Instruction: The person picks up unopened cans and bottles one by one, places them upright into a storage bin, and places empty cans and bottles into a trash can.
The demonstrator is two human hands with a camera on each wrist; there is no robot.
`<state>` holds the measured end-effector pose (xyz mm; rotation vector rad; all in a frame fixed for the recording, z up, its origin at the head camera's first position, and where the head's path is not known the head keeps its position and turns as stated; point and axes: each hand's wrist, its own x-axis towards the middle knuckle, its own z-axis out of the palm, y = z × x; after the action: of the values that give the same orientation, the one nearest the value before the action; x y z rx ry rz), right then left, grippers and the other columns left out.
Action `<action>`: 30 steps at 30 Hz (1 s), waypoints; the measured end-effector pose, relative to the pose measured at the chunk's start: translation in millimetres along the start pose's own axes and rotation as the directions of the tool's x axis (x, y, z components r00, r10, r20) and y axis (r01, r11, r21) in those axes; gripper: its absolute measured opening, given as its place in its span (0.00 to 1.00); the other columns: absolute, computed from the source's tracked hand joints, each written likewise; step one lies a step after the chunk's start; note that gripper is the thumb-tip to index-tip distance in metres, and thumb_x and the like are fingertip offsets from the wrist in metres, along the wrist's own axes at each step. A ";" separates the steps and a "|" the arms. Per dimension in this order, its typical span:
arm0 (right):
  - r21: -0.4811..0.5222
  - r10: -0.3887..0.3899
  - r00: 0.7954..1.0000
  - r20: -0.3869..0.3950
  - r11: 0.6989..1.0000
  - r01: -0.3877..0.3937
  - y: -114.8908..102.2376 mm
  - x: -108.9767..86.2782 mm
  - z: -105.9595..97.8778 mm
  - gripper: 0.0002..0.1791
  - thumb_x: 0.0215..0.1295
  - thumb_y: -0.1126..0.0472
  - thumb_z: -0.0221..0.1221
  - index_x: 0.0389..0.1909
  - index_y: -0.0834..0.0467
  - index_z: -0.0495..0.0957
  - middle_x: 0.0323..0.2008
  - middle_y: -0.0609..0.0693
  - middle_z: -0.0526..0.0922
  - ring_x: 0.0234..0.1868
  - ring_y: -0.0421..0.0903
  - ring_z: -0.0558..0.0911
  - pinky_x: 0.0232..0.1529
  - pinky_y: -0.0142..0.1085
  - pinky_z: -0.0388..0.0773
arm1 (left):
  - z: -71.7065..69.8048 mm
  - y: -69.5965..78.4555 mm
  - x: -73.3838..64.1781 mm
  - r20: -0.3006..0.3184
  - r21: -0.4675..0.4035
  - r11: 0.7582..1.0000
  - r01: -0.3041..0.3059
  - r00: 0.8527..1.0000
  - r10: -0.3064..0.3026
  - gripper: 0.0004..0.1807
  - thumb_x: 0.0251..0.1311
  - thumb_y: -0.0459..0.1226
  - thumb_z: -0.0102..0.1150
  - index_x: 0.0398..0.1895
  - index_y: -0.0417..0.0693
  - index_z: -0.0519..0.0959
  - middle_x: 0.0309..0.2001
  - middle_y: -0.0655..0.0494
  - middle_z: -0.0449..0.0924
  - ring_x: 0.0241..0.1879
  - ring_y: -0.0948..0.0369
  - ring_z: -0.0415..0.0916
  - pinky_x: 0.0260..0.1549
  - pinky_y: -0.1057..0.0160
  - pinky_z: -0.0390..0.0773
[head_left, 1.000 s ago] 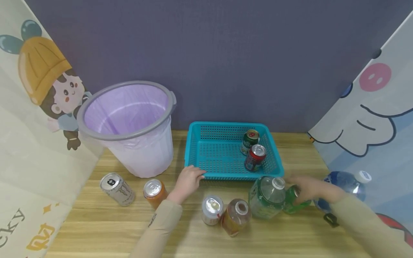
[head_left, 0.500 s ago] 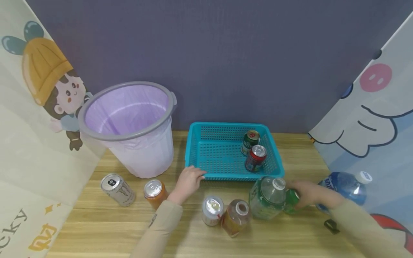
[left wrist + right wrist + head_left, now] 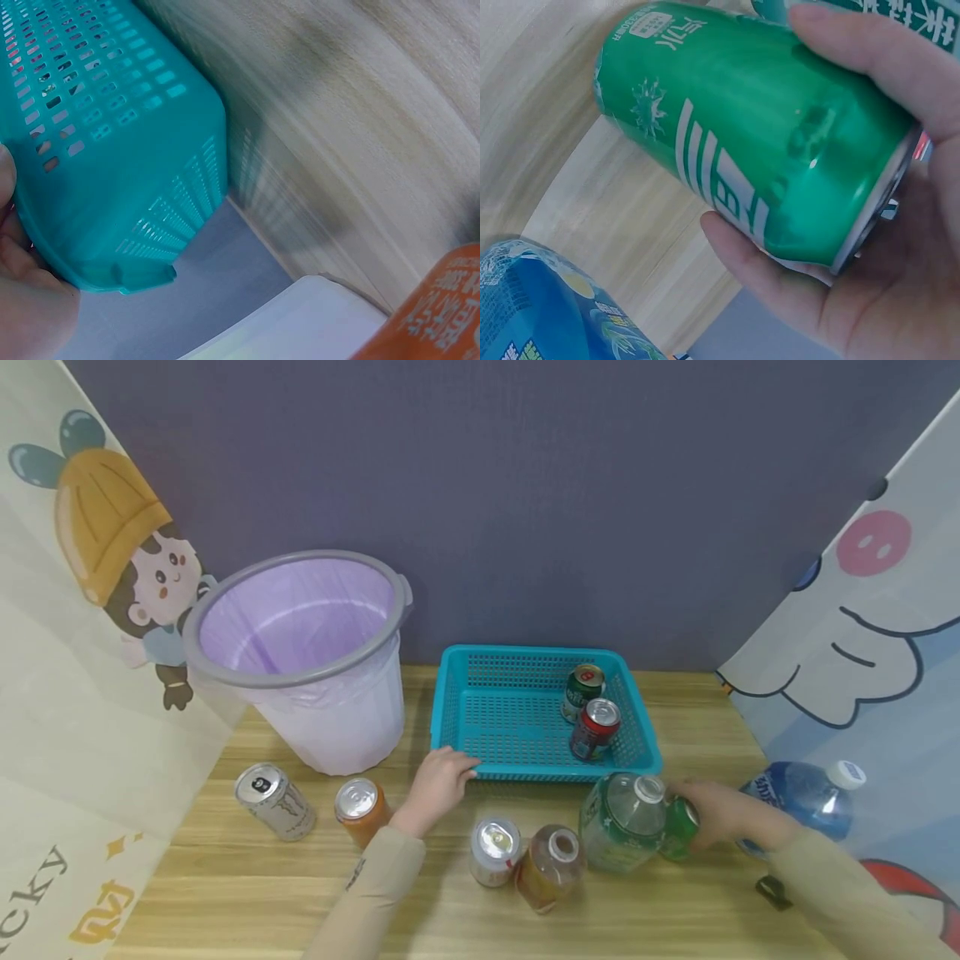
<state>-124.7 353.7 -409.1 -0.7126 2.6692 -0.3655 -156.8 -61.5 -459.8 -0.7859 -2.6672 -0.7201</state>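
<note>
My left hand (image 3: 441, 783) grips the near rim of a turquoise plastic basket (image 3: 536, 769), close to its left corner. In the left wrist view, the thumb and fingers (image 3: 22, 259) hold the basket's edge. My right hand (image 3: 708, 814) holds a green soda can (image 3: 680, 831) from its right side, just above or on the table. The right wrist view shows the thumb and a finger around the can (image 3: 757, 135). Touching or close beside it stands a large clear bottle with a green label (image 3: 622, 827). Inside the basket are a dark green can (image 3: 581, 693) and a red can (image 3: 595, 731).
A bin with a purple liner (image 3: 352, 718) stands back left. Along the table are a white can (image 3: 275, 803), an orange can (image 3: 362, 814), a silver can (image 3: 494, 852), an amber bottle (image 3: 548, 870) and a blue bottle (image 3: 798, 797). A small black object (image 3: 772, 892) lies right.
My right hand has shifted from above the green can to its right side and now grips it; the can stands more upright. The left hand stays on the basket rim.
</note>
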 end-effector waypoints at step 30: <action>-0.028 -0.047 0.999 -0.021 0.999 0.046 5.2 1.8 -28.2 0.31 0.29 0.62 0.72 0.41 0.67 0.77 0.32 0.44 0.80 0.30 0.37 0.77 0.29 0.29 0.76 | 1.9 -1.6 -0.4 -0.012 0.007 1.000 -0.012 1.000 0.012 0.09 0.54 0.33 0.64 0.39 0.43 0.84 0.36 0.54 0.86 0.37 0.58 0.78 0.44 0.58 0.75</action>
<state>-139.6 361.5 -385.8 -0.7840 2.6862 -0.3510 -157.5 -61.9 -462.1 -0.7928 -2.6508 -0.7103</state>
